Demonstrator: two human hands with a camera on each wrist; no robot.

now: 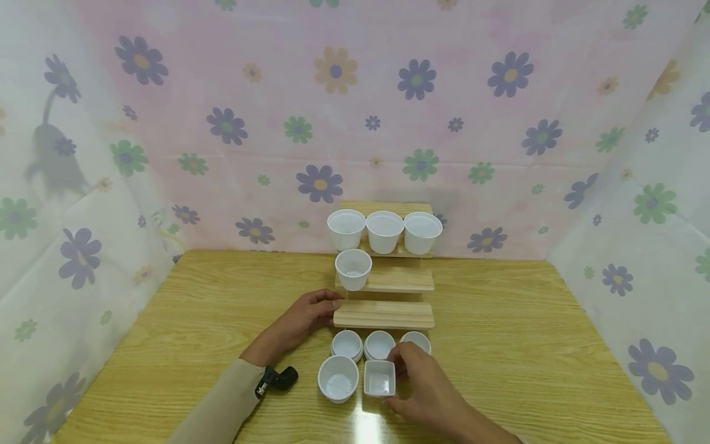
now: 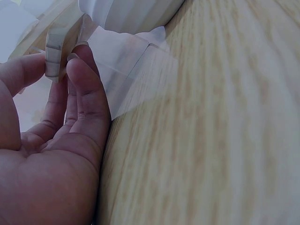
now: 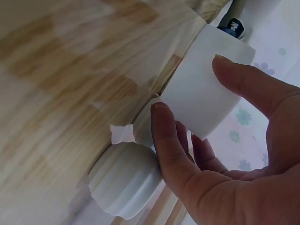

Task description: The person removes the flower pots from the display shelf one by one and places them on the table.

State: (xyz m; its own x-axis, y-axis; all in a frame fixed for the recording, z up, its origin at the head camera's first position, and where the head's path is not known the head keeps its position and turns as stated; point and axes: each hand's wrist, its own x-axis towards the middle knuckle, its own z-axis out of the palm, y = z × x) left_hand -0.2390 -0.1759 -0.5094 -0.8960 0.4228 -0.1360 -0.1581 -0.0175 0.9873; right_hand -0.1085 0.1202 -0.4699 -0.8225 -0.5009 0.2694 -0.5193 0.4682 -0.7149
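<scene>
A tiered wooden shelf [image 1: 384, 314] stands on the table. My left hand [image 1: 302, 320] holds the left end of its lowest board; in the left wrist view, thumb and fingers lie on either side of that board end [image 2: 58, 61]. A small square white pot [image 1: 379, 377] stands in front of the shelf. My right hand [image 1: 424, 385] grips it from the right, with the thumb on its near side and fingers toward its far side. In the right wrist view the pot's smooth walls [image 3: 199, 79] show beside the thumb. A round white pot [image 1: 338, 377] stands just left of it.
Three round white pots [image 1: 384, 231] line the top tier. One tapered pot [image 1: 353, 269] sits at the left of the middle tier. Before the lowest board is a row of small ribbed pots [image 1: 346, 345], partly behind my right hand. Flowered cloth [image 1: 333, 123] hangs around the table.
</scene>
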